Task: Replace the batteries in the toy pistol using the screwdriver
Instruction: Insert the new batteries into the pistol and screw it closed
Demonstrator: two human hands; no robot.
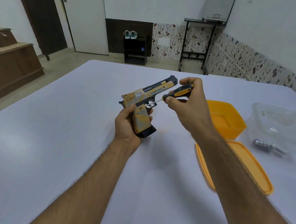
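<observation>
grip noted first: the toy pistol (144, 102) was held off the table by the left hand (129, 124), fingers and thumb wrapped round the butt, barrel pointed away and to the right, the printed side turned up toward the camera. that tilt was judged to be chosen so the side of the grip panel faced the tool. the screwdriver (174, 93) was pinched by the right hand (189, 105), thumb and fingertips closed on the black-and-yellow handle; its thin shaft was angled down and left, with the tip seated at a small point on the upper part of the grip, just behind the trigger guard. a screw was presumed there, though it was too small to be confirmed. step in hand was judged as working the battery-cover screw; whether it was being loosened or tightened could not be told.

nearer on the right, an orange lid (257, 174) was lying flat on the white table (49, 147), partly hidden by the right forearm. beyond it an open orange container (233, 120) was standing, probably kept within reach for loose screws. farther right, batteries (268, 146) were lying just beside a clear plastic box (283, 123), untouched, well apart from the pistol.
</observation>
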